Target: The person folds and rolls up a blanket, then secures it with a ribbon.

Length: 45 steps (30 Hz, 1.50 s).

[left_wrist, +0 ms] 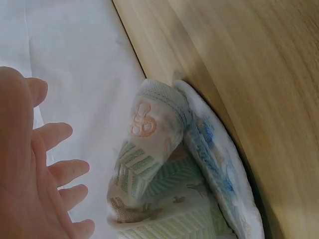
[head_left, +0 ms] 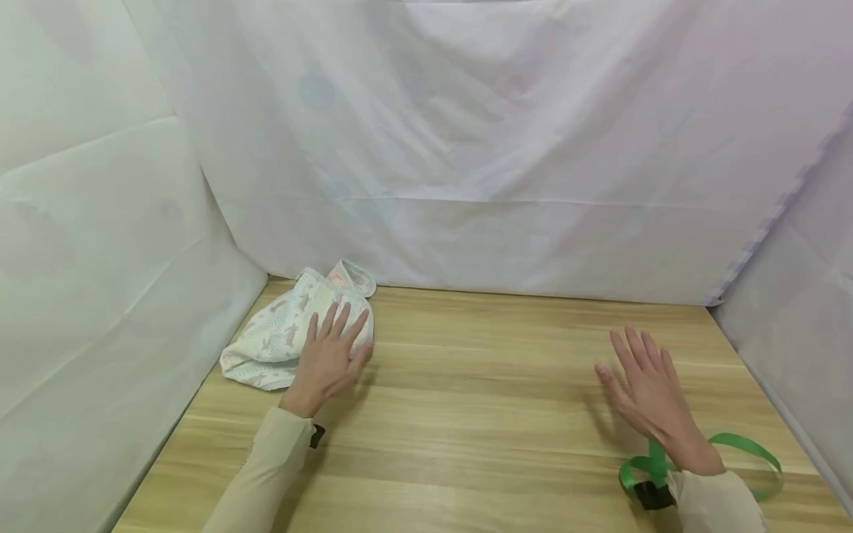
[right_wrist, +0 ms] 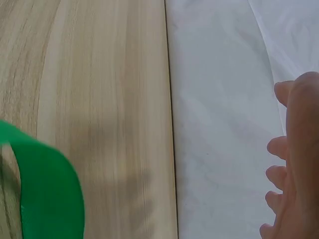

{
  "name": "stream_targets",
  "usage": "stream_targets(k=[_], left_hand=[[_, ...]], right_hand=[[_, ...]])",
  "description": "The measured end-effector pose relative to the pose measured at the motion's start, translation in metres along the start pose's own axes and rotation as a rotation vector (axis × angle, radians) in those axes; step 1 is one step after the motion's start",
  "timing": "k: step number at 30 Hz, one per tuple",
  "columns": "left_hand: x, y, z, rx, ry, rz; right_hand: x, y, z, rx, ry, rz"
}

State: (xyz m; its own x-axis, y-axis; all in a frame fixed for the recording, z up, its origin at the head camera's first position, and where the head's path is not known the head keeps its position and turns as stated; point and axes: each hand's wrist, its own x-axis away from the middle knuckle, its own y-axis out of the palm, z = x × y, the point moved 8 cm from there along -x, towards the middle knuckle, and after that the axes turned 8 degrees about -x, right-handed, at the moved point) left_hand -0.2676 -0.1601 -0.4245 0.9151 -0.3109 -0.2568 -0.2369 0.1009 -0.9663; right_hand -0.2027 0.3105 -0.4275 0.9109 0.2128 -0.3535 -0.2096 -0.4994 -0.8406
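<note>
A white patterned cloth [head_left: 269,333] with small animal prints lies bunched at the table's far left; the left wrist view shows its folded corner with an orange stitched motif [left_wrist: 143,120]. My left hand [head_left: 328,363] hovers over or near its right side, palm down, fingers spread and holding nothing. Whether it touches the cloth I cannot tell. Over on the right, my right hand [head_left: 649,389] is held with straight fingers, likewise holding nothing. A green ribbon [head_left: 746,444] loops around beneath my right wrist, and it appears large in the right wrist view [right_wrist: 50,194].
The wooden table [head_left: 480,414] is bounded by white sheeting at the back [head_left: 466,244], the left and the right. A black wrist strap piece [head_left: 653,494] sits by my right cuff, another [head_left: 317,436] by my left.
</note>
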Motion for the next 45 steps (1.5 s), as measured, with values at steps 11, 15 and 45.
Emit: stream_targets(k=[11,15,45], left_hand=[[0.001,0.003,0.000,0.006,0.004,0.015],[0.002,0.006,0.001,0.005,0.005,0.011],[0.012,-0.004,-0.003,0.046,-0.012,0.082]], right_hand=[[-0.001,0.003,-0.003,-0.002,-0.001,-0.012],[-0.003,0.004,-0.005,-0.001,-0.005,-0.011],[-0.051,0.027,-0.061,-0.122,-0.078,-0.098]])
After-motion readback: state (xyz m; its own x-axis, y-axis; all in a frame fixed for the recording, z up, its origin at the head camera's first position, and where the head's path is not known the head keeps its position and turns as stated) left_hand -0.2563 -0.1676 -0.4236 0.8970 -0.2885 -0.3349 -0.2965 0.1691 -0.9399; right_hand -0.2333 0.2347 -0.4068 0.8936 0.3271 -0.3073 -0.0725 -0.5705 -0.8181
